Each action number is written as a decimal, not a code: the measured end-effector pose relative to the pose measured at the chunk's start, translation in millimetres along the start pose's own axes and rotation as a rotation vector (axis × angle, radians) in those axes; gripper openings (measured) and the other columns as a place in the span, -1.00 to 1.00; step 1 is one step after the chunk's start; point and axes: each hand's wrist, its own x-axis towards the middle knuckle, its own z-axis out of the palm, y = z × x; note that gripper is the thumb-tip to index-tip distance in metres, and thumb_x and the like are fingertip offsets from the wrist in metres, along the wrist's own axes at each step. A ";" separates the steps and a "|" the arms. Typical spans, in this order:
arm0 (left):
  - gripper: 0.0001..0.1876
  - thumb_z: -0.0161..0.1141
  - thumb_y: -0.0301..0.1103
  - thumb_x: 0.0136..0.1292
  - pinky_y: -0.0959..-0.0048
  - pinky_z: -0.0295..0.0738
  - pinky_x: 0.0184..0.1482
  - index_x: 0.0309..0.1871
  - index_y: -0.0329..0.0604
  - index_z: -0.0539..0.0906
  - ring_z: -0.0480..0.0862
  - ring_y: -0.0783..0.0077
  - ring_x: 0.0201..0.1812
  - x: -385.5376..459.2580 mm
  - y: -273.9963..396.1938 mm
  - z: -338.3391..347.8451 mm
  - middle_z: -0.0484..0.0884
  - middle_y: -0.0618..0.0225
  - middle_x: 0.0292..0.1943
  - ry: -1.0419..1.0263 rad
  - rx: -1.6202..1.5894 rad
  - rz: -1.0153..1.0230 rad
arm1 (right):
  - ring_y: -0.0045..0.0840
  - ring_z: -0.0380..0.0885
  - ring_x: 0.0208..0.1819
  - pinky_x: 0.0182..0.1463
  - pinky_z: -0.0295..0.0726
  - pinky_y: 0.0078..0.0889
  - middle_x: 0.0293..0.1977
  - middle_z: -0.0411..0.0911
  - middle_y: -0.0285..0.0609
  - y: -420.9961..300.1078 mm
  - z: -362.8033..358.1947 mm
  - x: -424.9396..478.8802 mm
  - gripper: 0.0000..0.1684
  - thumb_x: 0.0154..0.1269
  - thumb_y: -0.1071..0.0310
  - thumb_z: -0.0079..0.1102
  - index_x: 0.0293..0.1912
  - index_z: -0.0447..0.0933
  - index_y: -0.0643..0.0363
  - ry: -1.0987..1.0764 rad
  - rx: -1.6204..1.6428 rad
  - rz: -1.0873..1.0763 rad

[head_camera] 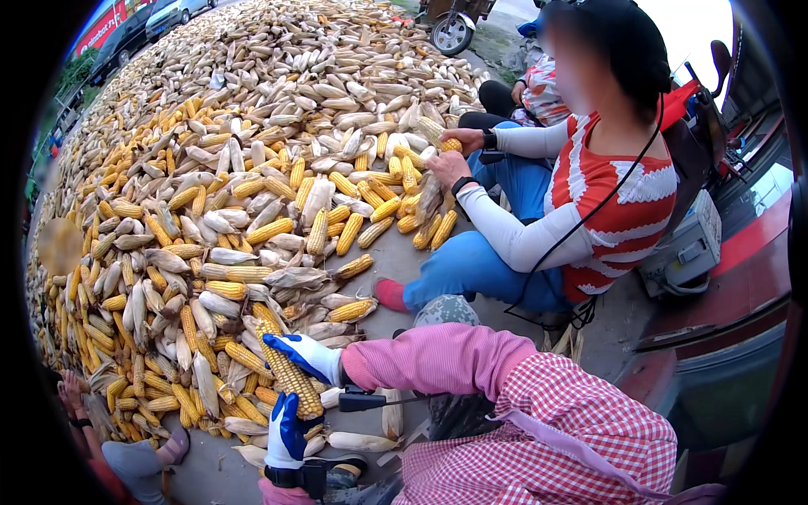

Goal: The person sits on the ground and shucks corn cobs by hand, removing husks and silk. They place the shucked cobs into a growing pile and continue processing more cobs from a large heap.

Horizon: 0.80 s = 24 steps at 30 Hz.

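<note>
A husked yellow corn ear [291,375] lies slantwise between my two gloved hands. My right hand [306,356], in a white glove with blue coating, grips it along its upper side. My left hand [287,432], gloved alike, holds its lower end, with the thumb up against the kernels. Dry husk leaves and more bare ears lie just beyond the ear, at the edge of the corn pile [208,290]. A few unhusked ears [363,441] rest on the pavement beside my left hand.
To my right a seated co-worker [606,183] handles a corn ear, with another person [543,88] behind. A further person's hand [72,394] shows at lower left. A grey case [685,246] stands behind the co-worker. Vehicles [123,41] are parked beyond the pile.
</note>
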 end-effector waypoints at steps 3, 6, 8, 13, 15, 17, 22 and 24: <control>-0.64 -0.03 -0.30 0.44 0.34 0.67 -0.10 0.17 -0.38 0.39 0.68 0.27 -0.11 2.3 -9.6 -6.6 0.56 0.10 -0.04 0.032 0.071 0.019 | -0.59 0.57 -0.47 -0.45 0.54 -0.58 -0.37 0.60 -0.27 1.7 4.8 -5.5 -0.50 0.34 -0.05 0.16 0.07 0.47 0.12 0.026 0.020 0.014; -0.64 -0.02 -0.29 0.44 0.38 0.66 -0.14 0.12 -0.44 0.41 0.69 0.30 -0.18 2.0 16.9 13.9 0.61 0.12 -0.14 0.077 -0.209 -0.121 | -0.51 0.63 -0.35 -0.29 0.65 -0.50 -0.25 0.62 -0.15 9.8 -4.9 2.5 -0.47 0.35 -0.05 0.17 0.05 0.47 0.20 -0.030 0.022 0.053; -0.63 -0.02 -0.29 0.44 0.37 0.65 -0.14 0.13 -0.43 0.41 0.69 0.28 -0.19 3.6 18.6 14.3 0.61 0.11 -0.15 0.070 -0.195 -0.105 | -0.49 0.63 -0.35 -0.29 0.65 -0.50 -0.26 0.61 -0.15 9.8 -7.1 6.0 -0.47 0.34 -0.05 0.17 0.06 0.46 0.19 -0.036 0.033 0.072; -0.61 0.01 -0.28 0.41 0.32 0.64 -0.11 0.16 -0.41 0.40 0.70 0.22 -0.20 6.3 28.8 19.9 0.64 0.06 -0.15 0.067 -0.297 -0.130 | -0.49 0.62 -0.35 -0.29 0.65 -0.49 -0.25 0.61 -0.14 5.5 -1.4 6.4 -0.45 0.32 -0.04 0.20 0.07 0.45 0.19 -0.061 0.057 0.028; -0.59 0.02 -0.28 0.40 0.31 0.64 -0.11 0.18 -0.39 0.39 0.71 0.20 -0.20 7.0 29.4 21.2 0.64 0.05 -0.14 0.068 -0.354 -0.151 | -0.51 0.62 -0.33 -0.29 0.64 -0.49 -0.24 0.61 -0.15 3.6 -2.0 5.3 -0.45 0.31 -0.03 0.22 0.08 0.45 0.19 -0.052 0.034 0.042; -0.58 0.03 -0.29 0.39 0.29 0.64 -0.11 0.20 -0.38 0.37 0.71 0.18 -0.20 7.3 29.5 21.8 0.64 0.04 -0.14 0.068 -0.381 -0.164 | -0.52 0.62 -0.33 -0.28 0.64 -0.50 -0.24 0.61 -0.16 5.0 -5.2 8.4 -0.45 0.31 -0.03 0.23 0.08 0.45 0.19 -0.054 0.029 0.050; -0.59 0.03 -0.29 0.40 0.30 0.66 -0.15 0.21 -0.37 0.36 0.70 0.19 -0.22 8.0 28.5 17.4 0.64 0.06 -0.16 0.068 -0.341 -0.191 | -0.53 0.62 -0.33 -0.26 0.64 -0.50 -0.25 0.61 -0.19 1.2 -2.7 3.0 -0.45 0.28 0.00 0.26 0.07 0.45 0.21 -0.028 0.000 0.027; -0.59 0.03 -0.28 0.41 0.31 0.67 -0.19 0.20 -0.36 0.36 0.70 0.21 -0.23 9.9 23.4 17.0 0.64 0.08 -0.19 0.091 -0.300 -0.157 | -0.53 0.62 -0.33 -0.25 0.64 -0.50 -0.25 0.61 -0.19 -1.8 -0.3 -0.8 -0.44 0.28 -0.01 0.27 0.06 0.45 0.22 -0.013 -0.024 0.024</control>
